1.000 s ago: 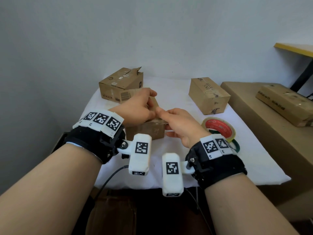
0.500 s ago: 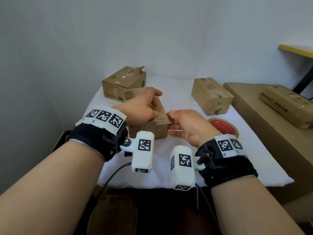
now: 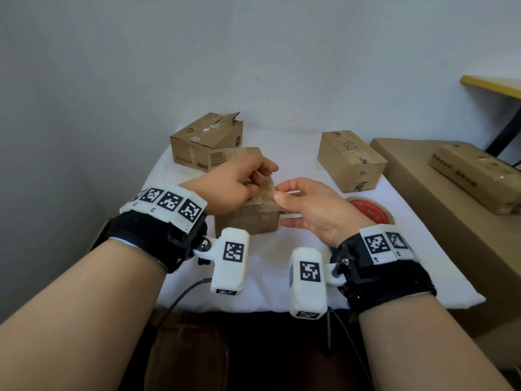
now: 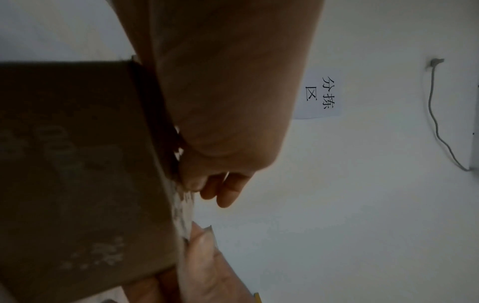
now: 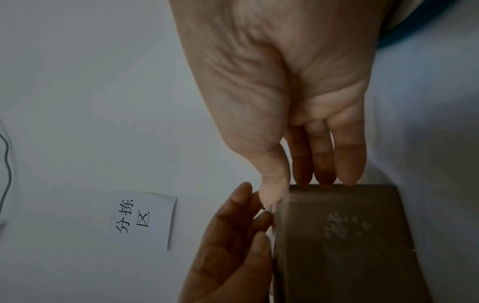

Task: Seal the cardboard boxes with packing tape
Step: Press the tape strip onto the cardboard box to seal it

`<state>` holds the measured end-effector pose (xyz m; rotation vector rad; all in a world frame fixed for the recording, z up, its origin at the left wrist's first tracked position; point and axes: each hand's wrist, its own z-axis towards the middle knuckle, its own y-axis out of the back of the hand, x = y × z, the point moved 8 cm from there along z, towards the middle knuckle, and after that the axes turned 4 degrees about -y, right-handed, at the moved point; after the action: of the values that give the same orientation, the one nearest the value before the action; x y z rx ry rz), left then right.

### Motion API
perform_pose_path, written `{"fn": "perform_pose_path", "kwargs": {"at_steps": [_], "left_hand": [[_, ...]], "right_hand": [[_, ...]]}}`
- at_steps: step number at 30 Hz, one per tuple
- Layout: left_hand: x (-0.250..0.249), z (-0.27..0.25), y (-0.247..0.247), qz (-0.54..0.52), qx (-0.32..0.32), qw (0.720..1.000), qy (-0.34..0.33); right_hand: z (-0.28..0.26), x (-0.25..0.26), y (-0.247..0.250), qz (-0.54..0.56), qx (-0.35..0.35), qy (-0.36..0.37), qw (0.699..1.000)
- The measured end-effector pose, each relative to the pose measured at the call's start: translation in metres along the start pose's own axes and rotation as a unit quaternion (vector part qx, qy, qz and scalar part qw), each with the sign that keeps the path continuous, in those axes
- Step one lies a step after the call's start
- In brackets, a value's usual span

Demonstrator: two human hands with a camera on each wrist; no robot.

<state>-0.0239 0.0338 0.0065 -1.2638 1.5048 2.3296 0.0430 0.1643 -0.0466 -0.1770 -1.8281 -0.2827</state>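
Tape application is the step in hand. The small cardboard box (image 3: 248, 218) sits at the near middle of the table (image 3: 439, 266), between the two hands. The left hand (image 3: 225, 187) rests on the box top, fingers curled over a strip of clear tape (image 3: 263, 183) and holding it down. The right hand (image 3: 307, 204) pinches the free end of that strip between thumb and forefinger at the box's right top edge; its other fingers are spread and touch the side panel. Judged next move: fold the free end over the edge and rub it flat without wrinkling.

Materials: matte brown corrugated board with worn print, sharp edges; thin, glossy, limp tape film. The tape roll (image 3: 369, 211), round with a red core, lies flat to the right. Two further boxes (image 3: 351, 160) stand behind, on a white cloth.
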Motion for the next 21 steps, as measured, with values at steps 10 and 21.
{"fn": "perform_pose_path", "kwargs": {"at_steps": [10, 21], "left_hand": [[0.023, -0.013, 0.010, 0.123, -0.072, 0.990, 0.016], [0.019, -0.007, 0.010, 0.025, -0.080, 0.996, -0.009]], "right_hand": [[-0.002, 0.027, 0.000, -0.061, -0.067, 0.116, 0.989], [0.000, 0.024, -0.005, -0.120, -0.050, 0.113, 0.985]]}}
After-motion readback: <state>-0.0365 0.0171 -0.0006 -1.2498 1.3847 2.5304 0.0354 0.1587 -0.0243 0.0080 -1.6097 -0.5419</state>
